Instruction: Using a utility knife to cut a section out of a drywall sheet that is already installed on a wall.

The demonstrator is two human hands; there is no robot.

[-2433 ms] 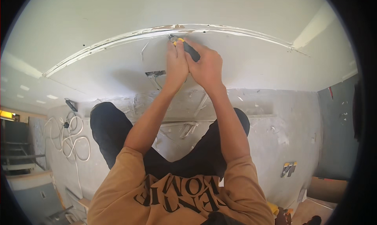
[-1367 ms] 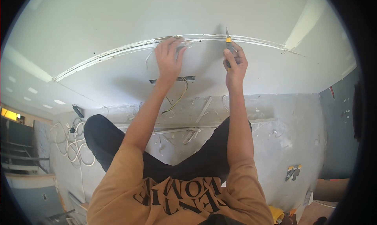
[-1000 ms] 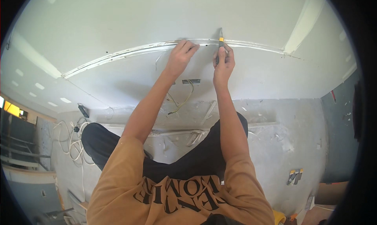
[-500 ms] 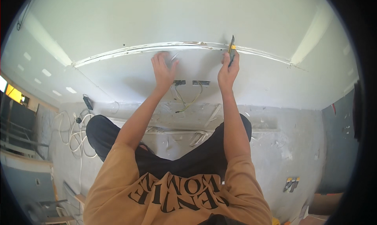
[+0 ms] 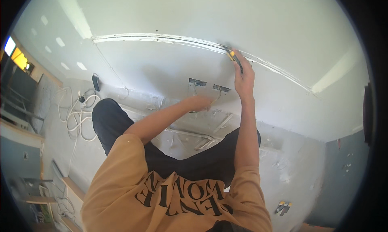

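My right hand [image 5: 245, 80] is closed round a utility knife [image 5: 235, 61] with a dark body and yellow parts. Its tip meets the seam [image 5: 194, 42] that runs across the pale wall board, with white, ragged edges. Lower down, my left hand [image 5: 201, 103] reaches across to the right, in front of the wall beneath two rectangular cut-outs [image 5: 197, 82]. A cable [image 5: 219, 93] hangs from the right cut-out close to its fingers. Those fingers are blurred, so their grip does not show.
Strips of board scrap [image 5: 202, 141] and debris lie along the wall's foot, between my knees. White cable coils [image 5: 76, 116] are on the floor at left, near a black box-shaped item [image 5: 95, 82] by the wall. More yellow-and-dark tools [image 5: 283, 208] rest on the floor at right.
My left hand has dropped from just under the seam to below the cut-outs, moving right. The knife has tilted leftward, its tip now at the seam. The view has shifted and turned somewhat.
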